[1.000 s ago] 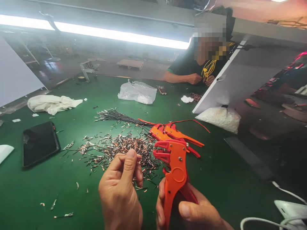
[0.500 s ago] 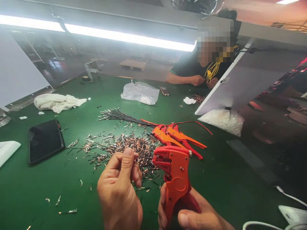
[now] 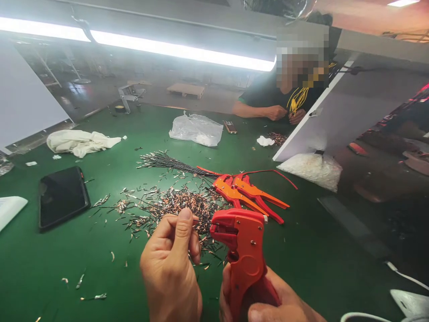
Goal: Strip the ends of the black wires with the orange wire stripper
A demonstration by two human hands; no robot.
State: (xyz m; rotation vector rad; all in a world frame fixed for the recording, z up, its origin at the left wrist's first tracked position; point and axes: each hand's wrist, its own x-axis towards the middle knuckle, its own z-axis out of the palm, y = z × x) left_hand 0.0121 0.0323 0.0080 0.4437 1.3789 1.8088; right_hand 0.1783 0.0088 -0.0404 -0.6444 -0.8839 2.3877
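Note:
My left hand (image 3: 174, 259) pinches a thin black wire (image 3: 203, 221) between thumb and fingers. The wire's end sits in the jaws of an orange and red wire stripper (image 3: 250, 243). My right hand (image 3: 271, 295) is wrapped round the stripper's handles, holding it upright. Just behind my hands lies a heap of wire scraps (image 3: 187, 201), copper and black. Beyond it is a bundle of black wires (image 3: 174, 163). Two more wire strippers (image 3: 231, 190) rest side by side at the bundle's right end, with a red wire (image 3: 261, 171) behind them.
A black phone (image 3: 63, 197) and a white cloth (image 3: 80, 142) lie at the left. Clear plastic bags (image 3: 196, 129) are further back. A white panel (image 3: 335, 103) stands at the right, beside a bag of white bits (image 3: 311, 170). Across the table a person (image 3: 268, 100) holds yellow wires.
My two hands have come slightly closer together. The stripper has shifted a little left and down, and its jaws now look closed round the wire's end.

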